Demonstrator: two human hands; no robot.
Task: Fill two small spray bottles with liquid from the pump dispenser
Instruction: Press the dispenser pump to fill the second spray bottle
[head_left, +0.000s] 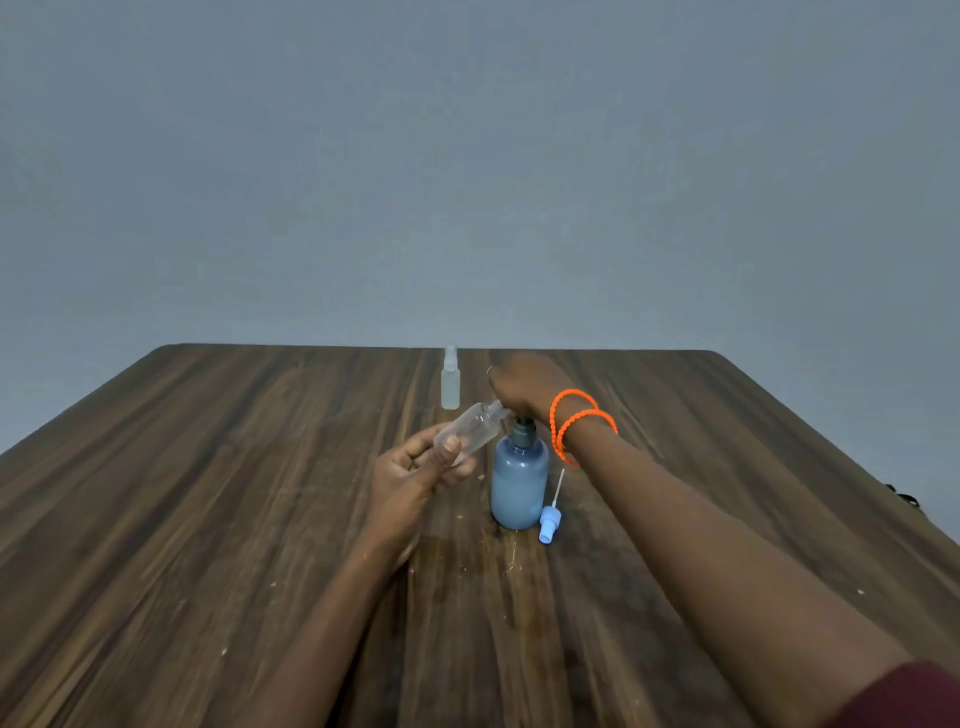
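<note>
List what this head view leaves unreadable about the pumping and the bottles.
- Pump head and spout: hidden under the right hand atop the pump dispenser.
- Any liquid in the tilted open bottle, gripped by the left hand: the clear wall is too small to show.
- Fill level of the far capped spray bottle: too faint and small.
- Small dark item at the table's right edge: unidentifiable.

Spray head (549, 524) right of dispenser (519, 480)

Right hand (524, 387) hides the pump dispenser (519, 483) head; right sleeve (904, 696) cut by frame corner.
</note>
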